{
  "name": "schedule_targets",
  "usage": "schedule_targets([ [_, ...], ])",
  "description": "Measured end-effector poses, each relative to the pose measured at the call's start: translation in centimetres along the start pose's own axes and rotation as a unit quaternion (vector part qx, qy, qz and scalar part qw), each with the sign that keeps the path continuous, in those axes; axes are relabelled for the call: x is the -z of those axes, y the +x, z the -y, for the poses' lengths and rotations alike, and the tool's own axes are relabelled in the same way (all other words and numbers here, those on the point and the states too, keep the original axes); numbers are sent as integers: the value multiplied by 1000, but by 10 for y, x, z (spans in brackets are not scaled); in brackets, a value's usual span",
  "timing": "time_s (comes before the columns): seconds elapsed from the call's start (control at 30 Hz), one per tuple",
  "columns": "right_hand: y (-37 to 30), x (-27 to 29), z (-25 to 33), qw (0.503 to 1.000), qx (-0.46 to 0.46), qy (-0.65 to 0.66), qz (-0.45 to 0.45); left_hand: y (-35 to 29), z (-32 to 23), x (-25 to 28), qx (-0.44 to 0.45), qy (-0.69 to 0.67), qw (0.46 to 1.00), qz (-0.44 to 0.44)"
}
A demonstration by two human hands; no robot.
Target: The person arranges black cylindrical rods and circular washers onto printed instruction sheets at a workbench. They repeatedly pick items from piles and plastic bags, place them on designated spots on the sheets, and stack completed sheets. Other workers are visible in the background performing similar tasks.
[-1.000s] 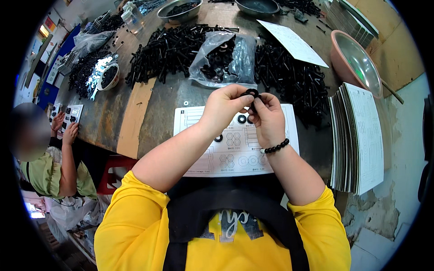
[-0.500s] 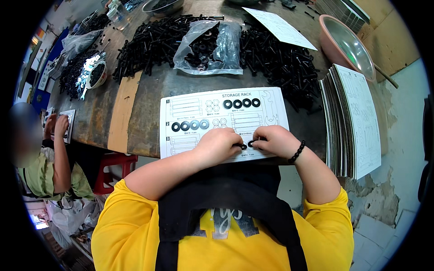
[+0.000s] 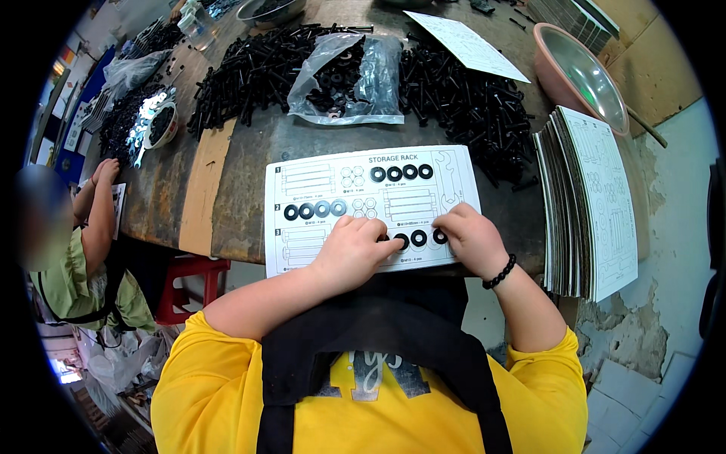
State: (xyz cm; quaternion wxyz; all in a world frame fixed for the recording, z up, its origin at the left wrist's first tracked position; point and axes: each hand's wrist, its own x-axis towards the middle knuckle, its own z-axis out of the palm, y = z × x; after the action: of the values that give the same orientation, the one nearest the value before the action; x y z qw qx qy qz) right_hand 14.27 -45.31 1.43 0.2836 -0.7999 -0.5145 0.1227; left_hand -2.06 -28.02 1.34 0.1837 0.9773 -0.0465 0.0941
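A white printed card (image 3: 302, 261) with part outlines lies before me at the table edge. In its lower row, my left hand (image 3: 352, 248) is curled with its fingertips on a black washer (image 3: 402, 241), partly covered. At that row's right end, my right hand (image 3: 473, 240) pinches another black washer (image 3: 439, 236) against the card. Between the two hands a further washer (image 3: 418, 238) lies flat, untouched. Several black washers (image 3: 395, 174) line the top row, and several dark and grey ones (image 3: 321, 209) sit in the middle row.
Beyond the card are a heap of black bolts (image 3: 469, 98) and an open plastic bag (image 3: 382, 83) of washers. A card stack (image 3: 586, 204) and a pink-rimmed basin (image 3: 578, 79) stand right. At left, a person (image 3: 87, 234) sits near a red stool (image 3: 189, 280).
My hands have moved apart along the lower row, the right one going right with a washer. More washers now show there. The card has shifted slightly left.
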Motion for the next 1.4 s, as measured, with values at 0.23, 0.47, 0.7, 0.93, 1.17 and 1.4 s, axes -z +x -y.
schedule_targets([
  [0.23, -7, -1, 15, 992, 83, -72, 57, -8, 2, 4, 4, 3, 999, -37],
  [0.47, -10, 0, 17, 993, 82, -71, 45, -18, 5, 5, 12, -5, 999, -39],
  [0.7, -17, 14, 9, 993, 19, -110, 26, -20, 4, 3, 30, -20, 998, -44],
  [0.93, -19, 10, 13, 995, 32, -91, 33, -20, 5, 1, 21, -27, 999, -38],
  [1.17, 9, 28, 13, 996, 23, 82, -32, -15, 6, 13, 44, -61, 996, -51],
  [1.4, 94, 29, 32, 965, -69, 236, 94, -10, 36, 36, 49, -62, 991, -107],
])
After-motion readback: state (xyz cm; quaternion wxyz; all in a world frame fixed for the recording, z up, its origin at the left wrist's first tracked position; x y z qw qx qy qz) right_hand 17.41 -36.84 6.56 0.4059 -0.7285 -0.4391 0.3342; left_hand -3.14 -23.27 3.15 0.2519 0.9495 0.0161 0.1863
